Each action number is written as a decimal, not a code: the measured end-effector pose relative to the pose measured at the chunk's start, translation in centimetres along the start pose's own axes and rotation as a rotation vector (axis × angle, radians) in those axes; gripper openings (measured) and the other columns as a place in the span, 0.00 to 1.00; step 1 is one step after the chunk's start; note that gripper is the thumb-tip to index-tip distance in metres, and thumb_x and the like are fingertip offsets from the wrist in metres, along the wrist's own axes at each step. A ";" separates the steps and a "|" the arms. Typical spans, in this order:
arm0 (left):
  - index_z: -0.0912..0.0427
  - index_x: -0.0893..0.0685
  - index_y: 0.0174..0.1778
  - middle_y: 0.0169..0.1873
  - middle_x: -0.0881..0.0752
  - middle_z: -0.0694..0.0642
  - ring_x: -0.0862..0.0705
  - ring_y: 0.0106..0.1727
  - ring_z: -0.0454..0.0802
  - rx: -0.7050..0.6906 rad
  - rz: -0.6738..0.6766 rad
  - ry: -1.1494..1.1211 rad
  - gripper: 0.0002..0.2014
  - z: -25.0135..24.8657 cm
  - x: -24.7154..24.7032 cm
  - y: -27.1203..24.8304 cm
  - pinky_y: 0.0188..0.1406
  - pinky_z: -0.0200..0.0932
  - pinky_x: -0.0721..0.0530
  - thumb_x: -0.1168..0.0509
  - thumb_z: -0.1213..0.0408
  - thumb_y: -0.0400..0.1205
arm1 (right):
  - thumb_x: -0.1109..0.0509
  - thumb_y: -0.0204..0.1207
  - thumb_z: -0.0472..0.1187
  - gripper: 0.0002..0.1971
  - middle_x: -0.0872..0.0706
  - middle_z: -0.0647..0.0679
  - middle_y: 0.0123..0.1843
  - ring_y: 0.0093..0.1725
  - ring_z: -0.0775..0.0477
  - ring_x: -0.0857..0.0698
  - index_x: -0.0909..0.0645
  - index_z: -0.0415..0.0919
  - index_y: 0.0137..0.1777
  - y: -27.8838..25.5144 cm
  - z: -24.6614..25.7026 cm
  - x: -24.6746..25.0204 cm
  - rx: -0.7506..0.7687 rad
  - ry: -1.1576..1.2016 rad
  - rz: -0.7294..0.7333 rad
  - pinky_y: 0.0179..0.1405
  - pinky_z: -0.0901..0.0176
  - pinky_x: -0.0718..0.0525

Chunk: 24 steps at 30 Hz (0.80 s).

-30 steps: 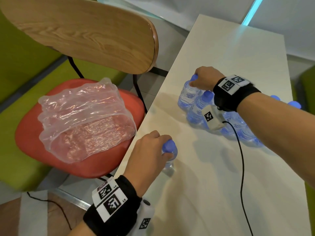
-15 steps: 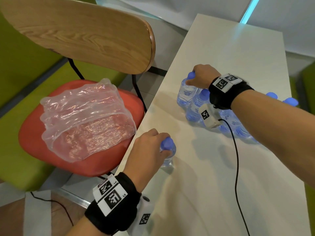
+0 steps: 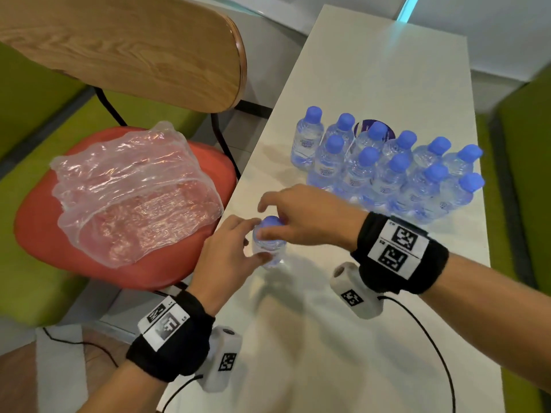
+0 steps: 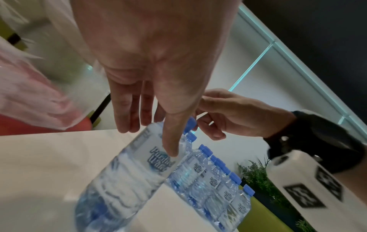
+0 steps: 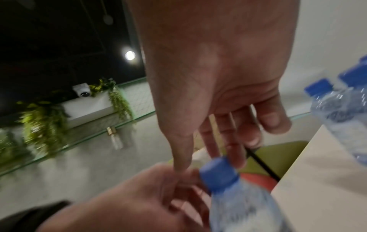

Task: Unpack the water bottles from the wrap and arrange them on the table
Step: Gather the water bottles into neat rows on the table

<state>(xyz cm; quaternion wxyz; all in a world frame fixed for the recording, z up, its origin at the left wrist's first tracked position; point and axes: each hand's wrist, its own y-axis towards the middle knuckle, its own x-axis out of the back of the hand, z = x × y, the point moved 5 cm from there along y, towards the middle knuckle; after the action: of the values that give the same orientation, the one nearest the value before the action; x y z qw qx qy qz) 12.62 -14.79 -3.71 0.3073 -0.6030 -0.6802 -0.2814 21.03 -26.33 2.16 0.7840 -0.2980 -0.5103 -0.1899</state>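
One small clear water bottle (image 3: 269,251) with a blue cap (image 3: 270,220) stands near the left edge of the white table (image 3: 372,70). My left hand (image 3: 255,239) grips its body, thumb on the label (image 4: 158,161). My right hand (image 3: 267,221) reaches over from the right and pinches the cap (image 5: 218,172) between thumb and fingers. Several more capped bottles (image 3: 387,171) stand packed in two rows further back on the table. The empty clear wrap (image 3: 134,198) lies crumpled on the red chair seat (image 3: 38,234) to the left.
A wooden chair back (image 3: 134,46) rises left of the table. A round dark purple thing (image 3: 362,126) shows behind the bottle rows. Black cables (image 3: 432,347) run from my wrist cameras across the near table. Green seating (image 3: 524,174) flanks both sides.
My right hand left the far group of bottles and came back to the near bottle's cap. My left hand slid from the cap down to the bottle's body.
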 end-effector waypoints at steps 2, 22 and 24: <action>0.48 0.20 0.69 0.51 0.20 0.44 0.18 0.40 0.41 0.053 0.019 0.010 0.31 1.2 -0.3 -1.0 0.46 0.46 0.14 0.21 0.51 0.69 | 0.31 0.74 0.62 0.23 0.13 0.48 0.53 0.51 0.43 0.17 0.23 0.51 0.65 -0.5 0.6 -1.7 0.002 -0.049 0.007 0.44 0.53 0.21; 0.43 0.26 0.75 0.81 0.36 0.51 0.44 0.84 0.55 0.124 0.260 0.211 0.33 7.3 -7.2 -8.2 0.79 0.52 0.33 0.25 0.47 0.73 | 0.30 0.78 0.46 0.14 0.16 0.45 0.51 0.50 0.43 0.17 0.19 0.41 0.60 5.5 -8.2 4.8 -0.331 0.062 -0.239 0.48 0.53 0.20; 0.45 0.22 0.71 0.77 0.30 0.52 0.36 0.81 0.55 0.115 0.250 0.204 0.31 7.1 -6.6 -8.4 0.75 0.52 0.28 0.23 0.51 0.71 | 0.31 0.79 0.46 0.16 0.19 0.46 0.50 0.48 0.44 0.20 0.20 0.40 0.63 6.2 -9.1 5.5 -0.369 0.040 -0.242 0.46 0.55 0.25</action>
<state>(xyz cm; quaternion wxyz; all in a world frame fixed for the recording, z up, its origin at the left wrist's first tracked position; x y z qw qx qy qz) 4.30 -14.66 -13.40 0.4411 -0.6328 -0.5802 -0.2614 33.26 -27.61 2.76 0.6975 -0.3692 -0.4834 -0.3788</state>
